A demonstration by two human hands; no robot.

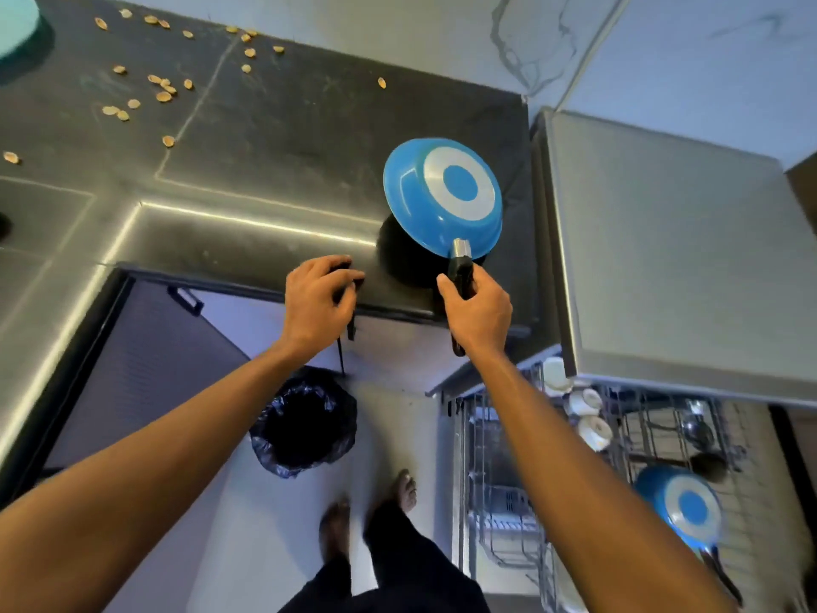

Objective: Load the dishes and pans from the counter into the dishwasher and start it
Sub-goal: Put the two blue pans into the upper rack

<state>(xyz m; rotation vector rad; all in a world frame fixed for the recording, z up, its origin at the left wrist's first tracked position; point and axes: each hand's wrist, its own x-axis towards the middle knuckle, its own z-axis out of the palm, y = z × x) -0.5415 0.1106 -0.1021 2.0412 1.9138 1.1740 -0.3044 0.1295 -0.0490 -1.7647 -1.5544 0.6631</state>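
At the counter (265, 179) edge, my right hand (477, 311) grips the tilted blue pan (442, 196) above a black pan (400, 258), my left hand (316, 298) grips a dark handle (356, 277).

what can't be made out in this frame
Head view:
- blue pan: inside faces away, only the underside shows.
- dark object under the left hand: fingers cover it, identity unclear.
- black round shape: mostly behind the blue pan.
- teal item: cut off by the top-left edge.
- dishwasher rack: blurred, partly under the grey slab.
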